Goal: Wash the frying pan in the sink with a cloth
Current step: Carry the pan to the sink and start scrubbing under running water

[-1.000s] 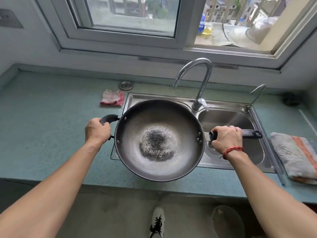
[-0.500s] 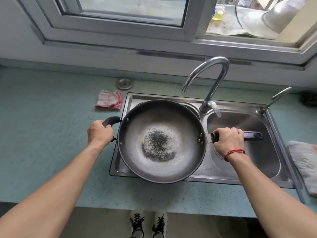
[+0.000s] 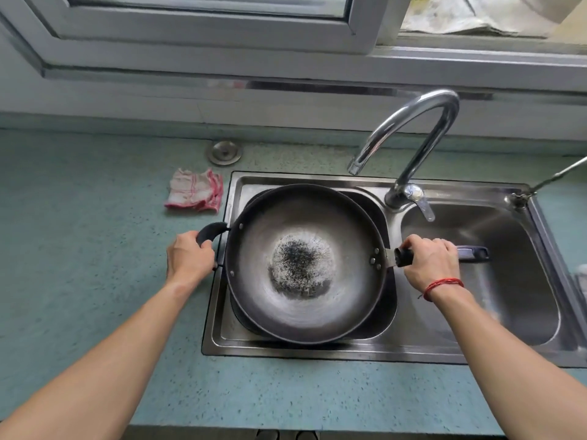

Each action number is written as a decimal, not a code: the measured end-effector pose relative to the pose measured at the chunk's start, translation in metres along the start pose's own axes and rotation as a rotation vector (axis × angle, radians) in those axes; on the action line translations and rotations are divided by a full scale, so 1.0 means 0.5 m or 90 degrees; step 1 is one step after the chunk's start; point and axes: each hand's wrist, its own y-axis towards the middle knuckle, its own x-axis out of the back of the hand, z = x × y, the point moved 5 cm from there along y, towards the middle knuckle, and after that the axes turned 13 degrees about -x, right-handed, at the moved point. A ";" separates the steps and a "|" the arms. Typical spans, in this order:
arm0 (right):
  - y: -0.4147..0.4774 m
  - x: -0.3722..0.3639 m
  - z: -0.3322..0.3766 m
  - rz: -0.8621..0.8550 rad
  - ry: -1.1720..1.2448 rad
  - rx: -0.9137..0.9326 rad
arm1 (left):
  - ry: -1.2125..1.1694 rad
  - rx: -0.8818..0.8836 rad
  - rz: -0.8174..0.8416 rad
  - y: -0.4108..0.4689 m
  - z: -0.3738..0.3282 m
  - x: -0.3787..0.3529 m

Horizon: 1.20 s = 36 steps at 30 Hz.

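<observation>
A large dark frying pan with a burnt black patch in its middle sits over the left basin of the steel double sink. My left hand grips the pan's short black loop handle on the left. My right hand grips the long black handle on the right, which reaches out over the right basin. A crumpled white and red cloth lies on the green counter just left of the sink.
A curved chrome tap arches over the divide between the basins, its spout above the pan's far right rim. A thin second tap stands at the sink's far right corner. A round metal plug lies behind the cloth. The window sill runs behind.
The pan has moved away from me and down, from above the counter's front edge into the left basin. Both hands kept their hold on the handles.
</observation>
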 end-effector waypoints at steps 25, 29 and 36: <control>0.021 -0.043 0.031 0.128 0.050 -0.036 | 0.026 0.029 -0.044 0.059 0.017 0.002; 0.015 -0.043 0.038 0.132 0.064 -0.052 | 0.028 0.005 -0.094 0.120 0.016 0.034; 0.006 -0.045 0.039 0.100 0.166 -0.094 | 0.092 0.037 -0.105 0.213 0.007 0.052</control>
